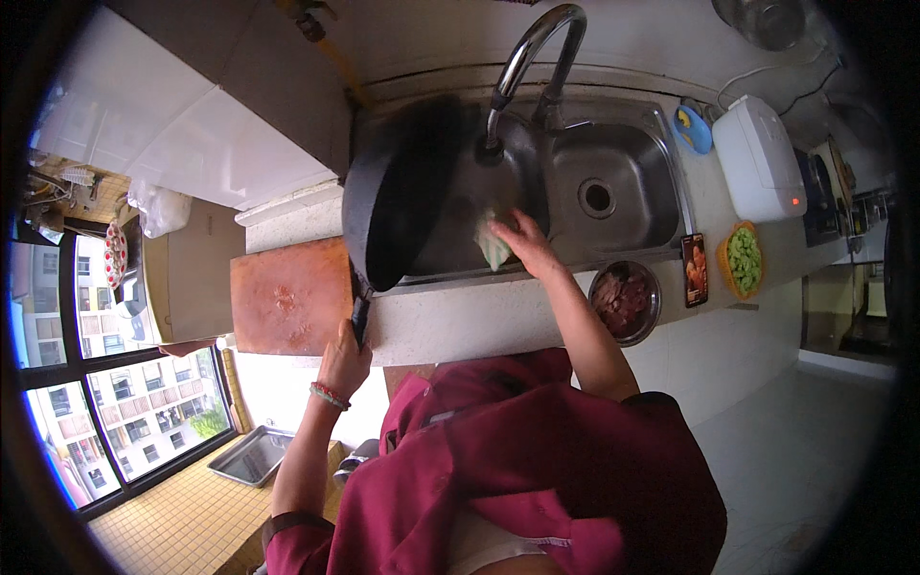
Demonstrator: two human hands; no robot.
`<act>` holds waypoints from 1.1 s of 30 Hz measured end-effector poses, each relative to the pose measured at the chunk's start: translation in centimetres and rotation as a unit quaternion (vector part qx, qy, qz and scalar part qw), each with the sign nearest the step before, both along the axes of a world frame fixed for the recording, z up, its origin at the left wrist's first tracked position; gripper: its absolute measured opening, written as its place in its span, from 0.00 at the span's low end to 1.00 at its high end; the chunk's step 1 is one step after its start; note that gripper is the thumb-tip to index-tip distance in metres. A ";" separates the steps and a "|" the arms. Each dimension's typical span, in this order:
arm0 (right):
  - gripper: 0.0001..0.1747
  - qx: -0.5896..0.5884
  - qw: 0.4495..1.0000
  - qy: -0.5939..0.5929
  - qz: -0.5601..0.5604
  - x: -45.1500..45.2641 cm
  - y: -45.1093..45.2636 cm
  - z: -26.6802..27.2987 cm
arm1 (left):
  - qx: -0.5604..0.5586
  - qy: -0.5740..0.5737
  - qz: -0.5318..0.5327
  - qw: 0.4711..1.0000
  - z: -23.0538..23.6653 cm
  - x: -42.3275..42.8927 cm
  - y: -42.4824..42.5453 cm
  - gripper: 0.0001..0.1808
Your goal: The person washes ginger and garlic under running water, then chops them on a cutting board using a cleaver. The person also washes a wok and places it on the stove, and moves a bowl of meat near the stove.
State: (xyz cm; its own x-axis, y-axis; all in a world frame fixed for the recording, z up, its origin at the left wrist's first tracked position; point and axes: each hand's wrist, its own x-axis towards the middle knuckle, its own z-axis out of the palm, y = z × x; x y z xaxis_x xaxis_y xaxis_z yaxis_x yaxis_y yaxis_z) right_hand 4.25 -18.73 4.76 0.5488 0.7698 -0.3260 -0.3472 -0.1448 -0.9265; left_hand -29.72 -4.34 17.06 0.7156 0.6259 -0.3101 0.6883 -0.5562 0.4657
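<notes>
My left hand [347,363] is closed around the black handle of a wok [381,208], which is tilted on its side over the left basin of a steel sink. In my right hand [526,243] is a green and white cloth [494,241], blurred, above the left basin just right of the wok. The curved chrome faucet [519,61] arches over that basin. A metal bowl of dark red meat pieces [624,302] stands on the counter by my right forearm. The wok's underside faces left, and its inner side is in dark shadow.
A wooden cutting board [287,298] lies left of the wok handle. Right of the right basin [625,187] are a phone [694,271], a basket of green vegetable pieces [744,260], a blue bowl [692,131] and a white appliance [758,162]. A cabinet [215,108] juts out upper left.
</notes>
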 end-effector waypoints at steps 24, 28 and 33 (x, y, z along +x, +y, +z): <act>0.14 -0.118 0.980 -0.046 -0.153 5.2 5.1 -0.3 | -0.017 0.008 0.137 0.990 -1.7 0.3 -6.5 0.17; 0.13 0.044 0.955 0.266 -0.122 5.6 8.2 -7.2 | -0.021 0.025 0.162 0.986 -1.5 0.7 -6.9 0.18; 0.13 0.146 0.987 0.000 -0.062 7.1 9.4 -12.3 | -0.023 0.027 0.168 0.985 -1.1 1.2 -7.3 0.18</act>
State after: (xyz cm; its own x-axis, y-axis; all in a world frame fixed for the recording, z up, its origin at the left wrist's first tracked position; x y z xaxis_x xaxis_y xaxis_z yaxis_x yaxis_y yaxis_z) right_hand 11.38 -9.30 -7.50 0.6448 0.7579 -0.0995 -0.3457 0.1730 -0.9223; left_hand -28.57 -11.61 16.00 0.4532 0.8086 -0.3753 0.8539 -0.2728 0.4433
